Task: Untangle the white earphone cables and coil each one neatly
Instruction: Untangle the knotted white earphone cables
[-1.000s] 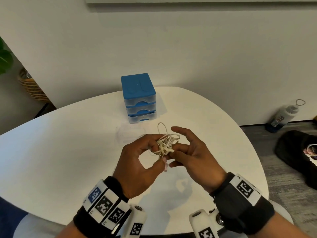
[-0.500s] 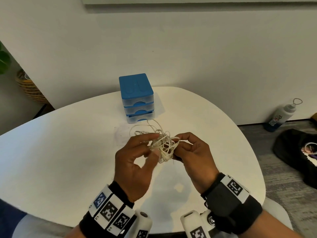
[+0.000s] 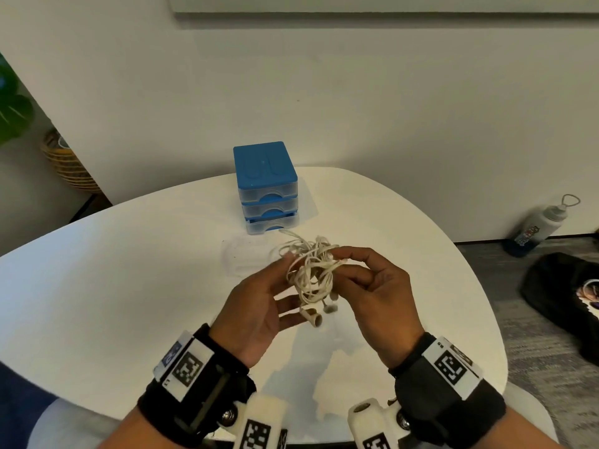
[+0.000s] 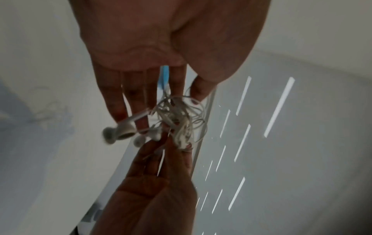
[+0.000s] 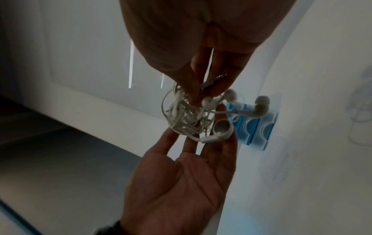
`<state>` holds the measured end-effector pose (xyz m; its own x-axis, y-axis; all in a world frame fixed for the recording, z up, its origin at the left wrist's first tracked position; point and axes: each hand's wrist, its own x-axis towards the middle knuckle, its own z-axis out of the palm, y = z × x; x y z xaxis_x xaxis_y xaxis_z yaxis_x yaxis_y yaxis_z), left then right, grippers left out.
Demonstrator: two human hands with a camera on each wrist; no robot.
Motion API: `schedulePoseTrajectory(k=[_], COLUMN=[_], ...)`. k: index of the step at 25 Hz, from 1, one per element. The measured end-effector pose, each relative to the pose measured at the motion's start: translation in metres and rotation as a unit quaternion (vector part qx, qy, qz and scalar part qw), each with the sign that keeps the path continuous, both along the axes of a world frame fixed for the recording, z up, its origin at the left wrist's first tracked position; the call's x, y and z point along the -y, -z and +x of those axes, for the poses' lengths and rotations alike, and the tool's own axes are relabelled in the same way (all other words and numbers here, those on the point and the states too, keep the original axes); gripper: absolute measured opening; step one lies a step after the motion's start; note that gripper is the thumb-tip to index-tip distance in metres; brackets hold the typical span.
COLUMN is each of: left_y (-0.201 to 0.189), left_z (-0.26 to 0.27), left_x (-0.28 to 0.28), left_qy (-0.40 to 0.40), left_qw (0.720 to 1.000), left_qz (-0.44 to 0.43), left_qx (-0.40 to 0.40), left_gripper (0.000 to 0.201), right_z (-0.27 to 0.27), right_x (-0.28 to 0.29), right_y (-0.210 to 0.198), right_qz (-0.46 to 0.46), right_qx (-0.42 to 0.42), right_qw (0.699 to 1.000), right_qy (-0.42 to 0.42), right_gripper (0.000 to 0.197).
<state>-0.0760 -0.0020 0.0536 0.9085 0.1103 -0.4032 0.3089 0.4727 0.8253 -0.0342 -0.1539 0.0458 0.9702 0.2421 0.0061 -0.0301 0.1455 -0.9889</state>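
Observation:
A tangle of white earphone cables (image 3: 312, 270) hangs between both hands above the white table (image 3: 129, 286). My right hand (image 3: 340, 270) pinches the top of the bundle between thumb and fingers; the right wrist view shows a jack plug (image 5: 218, 77) caught in that pinch. My left hand (image 3: 282, 286) is spread with straight fingers, and its fingertips touch the left and underside of the tangle (image 5: 185, 117). Earbuds (image 3: 316, 320) dangle below the bundle, next to the left fingers. The left wrist view shows the cables (image 4: 179, 120) blurred between the two hands.
A blue three-drawer box (image 3: 265, 176) stands on the table just beyond the hands. A faint clear plastic piece (image 3: 241, 254) lies left of the tangle. On the floor to the right are a bottle (image 3: 538, 225) and a black bag (image 3: 567, 303). A basket (image 3: 64, 163) sits far left.
The left hand has gone from pinching the tangle to spread, straight fingers. The bundle has loosened and earbuds now hang out beneath it. The right hand keeps its pinch.

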Motion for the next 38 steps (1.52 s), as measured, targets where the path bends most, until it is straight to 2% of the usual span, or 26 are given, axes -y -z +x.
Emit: schedulePoseTrajectory(k=[4, 12, 16, 19, 21, 23, 26, 29, 31, 33, 35, 38], left_y=[0.003, 0.015, 0.018, 0.021, 0.021, 0.020, 0.023, 0.023, 0.021, 0.020, 0.020, 0.023], left_z=[-0.001, 0.001, 0.001, 0.000, -0.002, -0.003, 0.000, 0.001, 0.001, 0.001, 0.001, 0.002], left_x=[-0.001, -0.005, -0.001, 0.000, 0.001, 0.003, 0.003, 0.002, 0.003, 0.003, 0.003, 0.004], left_qy=[0.021, 0.042, 0.018, 0.041, 0.066, 0.055, 0.007, -0.004, -0.004, -0.002, 0.001, 0.024], left_qw=[0.997, 0.993, 0.996, 0.996, 0.991, 0.984, 0.976, 0.982, 0.987, 0.990, 0.991, 0.989], left_qz=[0.051, 0.055, 0.043, 0.036, 0.089, 0.150, 0.200, 0.174, 0.142, 0.121, 0.108, 0.117], left_qx=[0.052, 0.095, 0.074, 0.065, 0.073, 0.078, 0.081, 0.077, 0.068, 0.067, 0.075, 0.089], left_gripper=[0.037, 0.044, 0.041, 0.036, 0.024, 0.011, 0.014, 0.018, 0.019, 0.020, 0.026, 0.037], right_z=[-0.008, -0.004, 0.001, 0.006, 0.007, 0.006, 0.001, -0.006, -0.008, -0.007, -0.004, -0.001], right_x=[-0.002, 0.000, 0.002, 0.005, 0.006, 0.007, 0.007, 0.003, 0.000, 0.001, 0.002, 0.003], right_y=[0.001, -0.008, -0.003, 0.004, 0.008, 0.012, 0.013, 0.014, 0.018, 0.020, 0.018, 0.016], right_qz=[-0.033, -0.032, -0.043, -0.094, -0.128, -0.161, -0.208, -0.224, -0.265, -0.274, -0.250, -0.208], right_qx=[0.028, 0.026, 0.037, 0.070, 0.074, 0.072, 0.163, 0.251, 0.219, 0.147, 0.097, 0.087], right_qw=[0.999, 0.999, 0.998, 0.993, 0.989, 0.984, 0.962, 0.941, 0.939, 0.951, 0.963, 0.974], right_qy=[-0.012, 0.008, 0.013, 0.028, 0.022, 0.015, 0.061, 0.041, 0.007, -0.014, -0.008, 0.009], right_gripper=[0.035, 0.027, 0.014, 0.015, 0.014, 0.014, 0.015, 0.007, 0.012, 0.017, 0.016, 0.006])
